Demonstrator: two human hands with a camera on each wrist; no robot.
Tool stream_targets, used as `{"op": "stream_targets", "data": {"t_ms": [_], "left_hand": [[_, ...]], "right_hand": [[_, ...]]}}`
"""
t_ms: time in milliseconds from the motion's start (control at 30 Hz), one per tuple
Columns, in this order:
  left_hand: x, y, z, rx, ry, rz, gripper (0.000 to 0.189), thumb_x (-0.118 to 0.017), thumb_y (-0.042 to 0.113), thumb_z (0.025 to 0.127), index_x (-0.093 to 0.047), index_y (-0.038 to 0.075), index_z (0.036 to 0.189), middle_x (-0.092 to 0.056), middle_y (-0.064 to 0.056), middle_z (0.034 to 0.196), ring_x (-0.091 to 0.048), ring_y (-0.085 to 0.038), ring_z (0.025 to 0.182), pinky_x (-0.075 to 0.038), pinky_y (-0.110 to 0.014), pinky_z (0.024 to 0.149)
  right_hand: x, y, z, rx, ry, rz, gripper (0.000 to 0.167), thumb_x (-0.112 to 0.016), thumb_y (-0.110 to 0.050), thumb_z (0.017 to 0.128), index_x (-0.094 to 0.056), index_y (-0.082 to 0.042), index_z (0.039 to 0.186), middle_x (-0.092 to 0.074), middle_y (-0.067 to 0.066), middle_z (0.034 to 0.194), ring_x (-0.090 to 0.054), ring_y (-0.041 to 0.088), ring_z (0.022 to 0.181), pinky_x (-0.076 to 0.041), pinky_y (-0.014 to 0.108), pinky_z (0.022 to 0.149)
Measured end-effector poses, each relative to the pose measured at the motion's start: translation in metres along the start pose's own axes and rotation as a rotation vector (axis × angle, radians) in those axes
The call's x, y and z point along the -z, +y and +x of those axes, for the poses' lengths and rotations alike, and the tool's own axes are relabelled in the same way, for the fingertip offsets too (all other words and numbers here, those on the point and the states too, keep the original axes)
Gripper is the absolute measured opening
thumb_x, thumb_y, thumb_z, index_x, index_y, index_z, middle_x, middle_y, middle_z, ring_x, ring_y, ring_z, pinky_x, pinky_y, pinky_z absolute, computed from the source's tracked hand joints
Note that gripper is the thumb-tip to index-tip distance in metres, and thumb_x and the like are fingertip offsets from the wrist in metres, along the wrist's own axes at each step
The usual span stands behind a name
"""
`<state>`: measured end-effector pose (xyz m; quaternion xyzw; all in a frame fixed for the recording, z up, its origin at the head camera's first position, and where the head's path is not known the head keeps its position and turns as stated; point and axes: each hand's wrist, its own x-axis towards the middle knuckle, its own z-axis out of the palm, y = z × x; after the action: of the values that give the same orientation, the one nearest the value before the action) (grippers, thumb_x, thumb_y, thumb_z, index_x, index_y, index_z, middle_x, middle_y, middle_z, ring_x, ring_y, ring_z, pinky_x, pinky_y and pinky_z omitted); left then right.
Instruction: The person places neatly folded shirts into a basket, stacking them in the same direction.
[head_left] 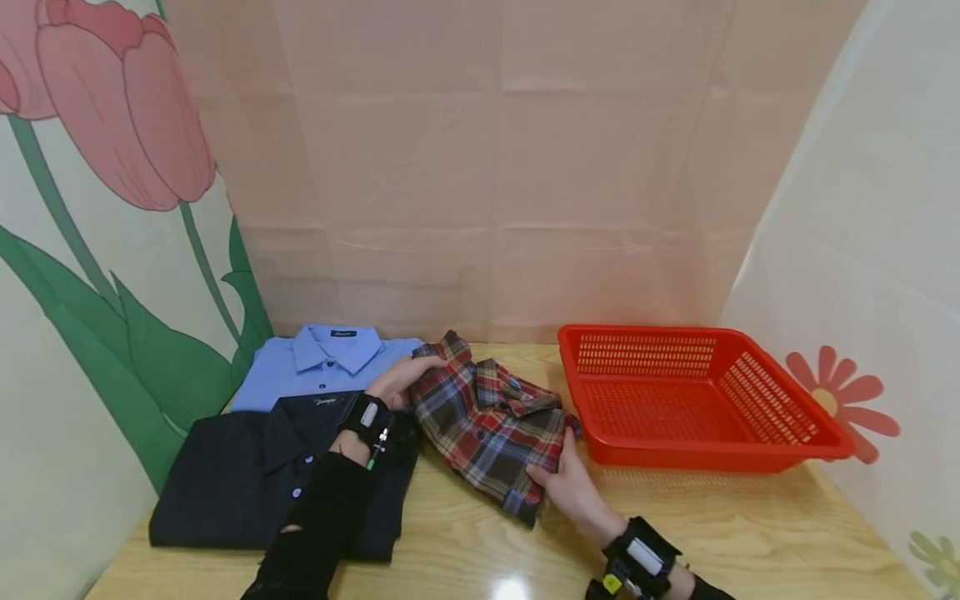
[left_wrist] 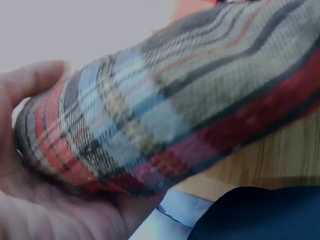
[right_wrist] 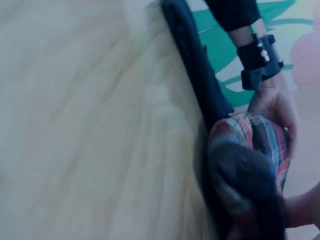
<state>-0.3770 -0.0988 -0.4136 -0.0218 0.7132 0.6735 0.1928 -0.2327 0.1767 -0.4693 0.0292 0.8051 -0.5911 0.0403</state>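
Observation:
A red, grey and blue plaid shirt (head_left: 487, 429), with its collar and front buttons showing, is held between both hands above the table. My left hand (head_left: 405, 379) grips its far left edge; in the left wrist view the thumb and palm wrap around the bunched plaid cloth (left_wrist: 150, 115). At the lower right side of the shirt, my right hand (head_left: 576, 487) pinches the cloth, thumb on top. The right wrist view is blurred, with the shirt sagging between the hands. A folded black shirt (head_left: 225, 475) lies under the left forearm, partly hidden by it.
Behind the black shirt lies a folded light blue shirt (head_left: 337, 354). A red plastic basket (head_left: 720, 458) with slotted sides stands at the right, close to the plaid shirt. Wooden tabletop (head_left: 465, 550) shows in front. Printed sheets hang at the back and sides.

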Motion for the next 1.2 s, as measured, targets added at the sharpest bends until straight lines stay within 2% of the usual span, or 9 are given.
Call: {"op": "stream_targets", "data": {"t_ms": [167,267,433,633,800,867,967,1067,1200], "left_hand": [[0.002,0.004,-0.003,0.014,0.077,0.068,0.075,-0.067,0.038,0.088,-0.035,0.004,0.147,-0.046,-0.016,0.140,-0.055,-0.027,0.109,-0.051,-0.035,0.086],[0.007,0.003,-0.004,-0.004,0.117,0.168,0.060,-0.065,0.025,0.087,-0.043,0.001,0.137,-0.047,-0.016,0.134,-0.053,-0.025,0.102,-0.049,-0.031,0.077],[0.014,0.000,-0.003,-0.009,0.060,0.279,0.035,-0.064,0.023,0.088,-0.060,0.002,0.115,-0.056,-0.013,0.122,-0.056,-0.023,0.096,-0.049,-0.030,0.075],[0.016,-0.002,-0.008,-0.014,0.037,0.449,0.054,-0.071,0.030,0.085,-0.054,0.002,0.128,-0.052,-0.013,0.131,-0.050,-0.026,0.112,-0.042,-0.035,0.093],[0.015,0.001,-0.013,-0.056,0.007,0.544,0.021,-0.068,0.016,0.079,-0.058,0.004,0.093,-0.055,-0.011,0.107,-0.051,-0.024,0.093,-0.043,-0.031,0.075],[0.014,0.002,-0.015,-0.042,0.000,0.550,0.027,-0.072,0.023,0.080,-0.050,0.007,0.084,-0.049,-0.008,0.098,-0.047,-0.022,0.087,-0.038,-0.030,0.072],[0.012,0.002,-0.016,-0.005,0.000,0.519,0.051,-0.076,0.037,0.081,-0.054,0.003,0.111,-0.049,-0.014,0.122,-0.049,-0.028,0.110,-0.043,-0.037,0.090],[0.010,0.002,-0.018,0.029,0.013,0.464,0.091,-0.078,0.045,0.080,-0.032,0.003,0.147,-0.032,-0.017,0.151,-0.034,-0.034,0.138,-0.033,-0.049,0.111],[0.010,0.007,-0.021,0.002,0.003,0.435,0.079,-0.076,0.043,0.081,-0.042,0.003,0.140,-0.044,-0.015,0.142,-0.046,-0.031,0.126,-0.041,-0.044,0.102]], "right_hand": [[-0.006,0.003,0.000,0.001,0.082,0.079,0.089,-0.070,-0.015,0.091,-0.009,0.005,0.154,-0.024,0.027,0.157,-0.030,0.038,0.143,-0.026,0.051,0.117],[-0.008,0.004,0.000,-0.060,0.045,0.260,0.066,-0.069,-0.015,0.092,-0.032,0.002,0.145,-0.052,0.020,0.139,-0.054,0.031,0.123,-0.045,0.040,0.103],[-0.007,0.001,0.001,-0.165,-0.071,0.469,0.053,-0.065,-0.016,0.094,-0.041,0.001,0.138,-0.062,0.012,0.127,-0.062,0.024,0.114,-0.052,0.033,0.091],[-0.002,-0.006,0.001,-0.159,-0.181,0.387,0.054,-0.062,-0.014,0.094,-0.039,-0.001,0.141,-0.060,0.014,0.130,-0.063,0.020,0.108,-0.052,0.035,0.091],[0.001,-0.012,0.002,-0.124,-0.209,0.344,0.051,-0.058,-0.014,0.095,-0.042,-0.002,0.142,-0.064,0.014,0.123,-0.066,0.021,0.101,-0.055,0.037,0.085],[0.003,-0.013,0.001,-0.107,-0.211,0.315,0.048,-0.056,-0.015,0.096,-0.044,-0.002,0.140,-0.066,0.012,0.119,-0.067,0.021,0.098,-0.055,0.036,0.083],[0.004,-0.015,0.000,-0.049,-0.217,0.245,0.042,-0.054,-0.016,0.098,-0.050,0.000,0.136,-0.067,0.011,0.117,-0.066,0.020,0.097,-0.054,0.034,0.081],[0.003,-0.018,-0.001,0.019,-0.225,0.188,0.037,-0.053,-0.014,0.098,-0.054,0.002,0.132,-0.065,0.013,0.119,-0.065,0.019,0.097,-0.054,0.034,0.081],[0.008,-0.024,-0.001,0.093,-0.238,0.150,0.037,-0.052,-0.015,0.100,-0.054,0.000,0.134,-0.061,0.016,0.126,-0.064,0.019,0.101,-0.053,0.033,0.084]]}}
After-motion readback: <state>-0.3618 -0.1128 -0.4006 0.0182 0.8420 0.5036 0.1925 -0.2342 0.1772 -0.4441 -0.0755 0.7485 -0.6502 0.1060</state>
